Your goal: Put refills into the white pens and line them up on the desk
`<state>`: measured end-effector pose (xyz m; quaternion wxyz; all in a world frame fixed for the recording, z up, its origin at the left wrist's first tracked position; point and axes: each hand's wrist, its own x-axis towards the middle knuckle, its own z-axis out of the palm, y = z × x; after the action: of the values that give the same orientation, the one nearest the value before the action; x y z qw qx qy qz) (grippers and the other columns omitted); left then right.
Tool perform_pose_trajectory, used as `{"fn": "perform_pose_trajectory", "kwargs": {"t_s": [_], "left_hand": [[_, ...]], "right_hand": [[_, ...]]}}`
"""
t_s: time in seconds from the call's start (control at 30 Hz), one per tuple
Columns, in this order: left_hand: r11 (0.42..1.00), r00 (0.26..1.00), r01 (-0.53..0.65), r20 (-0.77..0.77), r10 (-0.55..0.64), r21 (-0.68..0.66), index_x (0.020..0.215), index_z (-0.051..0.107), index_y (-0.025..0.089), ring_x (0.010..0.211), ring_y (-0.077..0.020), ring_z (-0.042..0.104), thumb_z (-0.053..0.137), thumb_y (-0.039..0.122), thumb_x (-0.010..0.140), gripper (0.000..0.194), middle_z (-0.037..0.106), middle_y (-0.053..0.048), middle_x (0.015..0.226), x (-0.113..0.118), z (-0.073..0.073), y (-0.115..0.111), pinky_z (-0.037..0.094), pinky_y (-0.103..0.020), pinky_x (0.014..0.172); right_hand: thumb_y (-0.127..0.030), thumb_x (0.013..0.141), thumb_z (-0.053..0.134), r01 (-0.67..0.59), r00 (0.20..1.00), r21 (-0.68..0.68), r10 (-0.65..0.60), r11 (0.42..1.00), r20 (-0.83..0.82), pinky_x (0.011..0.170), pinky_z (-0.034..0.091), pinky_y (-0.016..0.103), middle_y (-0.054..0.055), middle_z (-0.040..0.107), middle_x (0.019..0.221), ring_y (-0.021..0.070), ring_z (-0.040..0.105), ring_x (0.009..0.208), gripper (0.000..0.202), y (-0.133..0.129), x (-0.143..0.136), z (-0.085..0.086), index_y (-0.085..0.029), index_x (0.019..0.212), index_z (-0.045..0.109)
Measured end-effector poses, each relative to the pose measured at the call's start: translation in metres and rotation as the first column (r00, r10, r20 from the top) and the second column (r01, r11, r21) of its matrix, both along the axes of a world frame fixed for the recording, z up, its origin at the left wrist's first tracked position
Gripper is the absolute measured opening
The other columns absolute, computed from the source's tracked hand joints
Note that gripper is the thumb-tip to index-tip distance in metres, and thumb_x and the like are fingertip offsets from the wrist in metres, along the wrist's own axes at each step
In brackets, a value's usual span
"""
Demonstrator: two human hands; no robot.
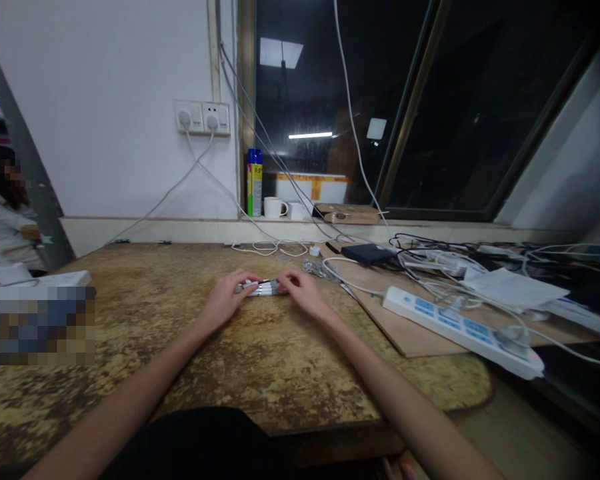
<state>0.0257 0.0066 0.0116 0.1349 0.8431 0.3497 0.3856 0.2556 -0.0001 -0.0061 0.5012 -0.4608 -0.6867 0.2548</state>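
The left fingers and right fingers, both curled nearly closed, grip opposite ends of the slim white-and-grey bundle, which lies between them on the worn worktop.

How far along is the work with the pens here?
The pens already look grouped side by side on the table. Left hand and right hand hold them at opposite ends. What's left can't be told, though neither hand has let go.
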Motion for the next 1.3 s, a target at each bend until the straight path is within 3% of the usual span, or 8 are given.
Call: {"fn": "perform_pose_trajectory", "kwargs": {"t_s": [0.17,0.33,0.47,0.67,0.93,1.13,1.3], "left_hand": [[0.998,0.998,0.053,-0.020,-0.053,0.017,0.111,0.073,0.024,0.103,-0.0232,0.066,0.054,0.036,0.099,0.026,0.071,-0.006,0.109,0.005,0.007,-0.007,0.047,-0.037,0.095],[0.997,0.998,0.055,0.009,-0.055,-0.056,0.118,0.070,0.026,0.106,-0.0243,0.067,0.056,0.038,0.098,0.028,0.073,-0.006,0.117,0.001,0.016,-0.005,0.050,-0.037,0.093],[0.995,1.000,0.004,0.016,-0.003,-0.095,0.110,0.071,0.024,0.098,-0.0242,0.070,0.057,0.043,0.097,0.027,0.076,-0.005,0.108,-0.011,0.014,-0.001,0.053,-0.036,0.089],[0.985,0.997,-0.024,0.072,0.037,-0.169,0.117,0.069,0.024,0.102,-0.0229,0.070,0.058,0.032,0.094,0.026,0.075,-0.004,0.115,-0.024,0.000,0.001,0.055,-0.034,0.089],[0.978,0.990,-0.107,0.067,0.121,-0.181,0.113,0.072,0.027,0.098,-0.0231,0.071,0.061,0.035,0.093,0.024,0.077,-0.002,0.111,-0.027,0.000,-0.005,0.055,-0.033,0.085],[0.979,0.993,-0.080,0.075,0.095,-0.187,0.113,0.074,0.026,0.096,-0.0240,0.072,0.062,0.037,0.092,0.026,0.077,-0.003,0.112,-0.027,-0.009,-0.004,0.055,-0.034,0.084],[0.977,0.994,-0.057,0.077,0.074,-0.205,0.115,0.073,0.025,0.095,-0.0229,0.072,0.058,0.038,0.094,0.029,0.076,-0.004,0.114,-0.025,-0.007,-0.010,0.057,-0.034,0.084]], "right_hand": [[-0.045,0.094,0.057,-0.163,0.987,0.013,0.163,0.987,0.007,0.074,0.048,0.028,0.003,0.071,0.076,0.0171,0.063,0.073,0.033,-0.005,-0.005,0.003,-0.017,0.083,0.070],[-0.053,0.093,0.057,-0.225,0.969,-0.028,0.221,0.974,-0.107,0.074,0.050,0.029,0.003,0.069,0.077,0.0177,0.063,0.073,0.038,-0.003,0.004,0.007,-0.019,0.083,0.069],[-0.056,0.092,0.057,-0.160,0.975,-0.041,0.151,0.986,-0.165,0.069,0.050,0.030,0.004,0.068,0.074,0.0176,0.061,0.066,0.042,0.006,0.015,0.006,-0.019,0.075,0.067],[-0.058,0.094,0.054,-0.107,0.973,-0.088,0.086,0.990,-0.212,0.065,0.047,0.032,0.005,0.067,0.071,0.0184,0.059,0.063,0.046,0.009,0.021,-0.006,-0.019,0.072,0.067],[-0.050,0.092,0.062,-0.052,0.996,-0.011,0.051,0.999,-0.080,0.078,0.051,0.034,0.005,0.072,0.083,0.0224,0.067,0.080,0.029,-0.003,0.018,-0.009,-0.021,0.094,0.068],[-0.042,0.088,0.067,-0.040,0.995,0.015,0.041,0.999,-0.096,0.078,0.053,0.034,0.006,0.073,0.088,0.0225,0.069,0.082,0.025,-0.007,0.018,-0.006,-0.020,0.101,0.070],[-0.042,0.089,0.067,-0.041,0.997,0.019,0.043,0.999,-0.068,0.080,0.053,0.033,0.007,0.075,0.091,0.0218,0.069,0.084,0.027,-0.010,0.022,-0.003,-0.019,0.103,0.070]]}}
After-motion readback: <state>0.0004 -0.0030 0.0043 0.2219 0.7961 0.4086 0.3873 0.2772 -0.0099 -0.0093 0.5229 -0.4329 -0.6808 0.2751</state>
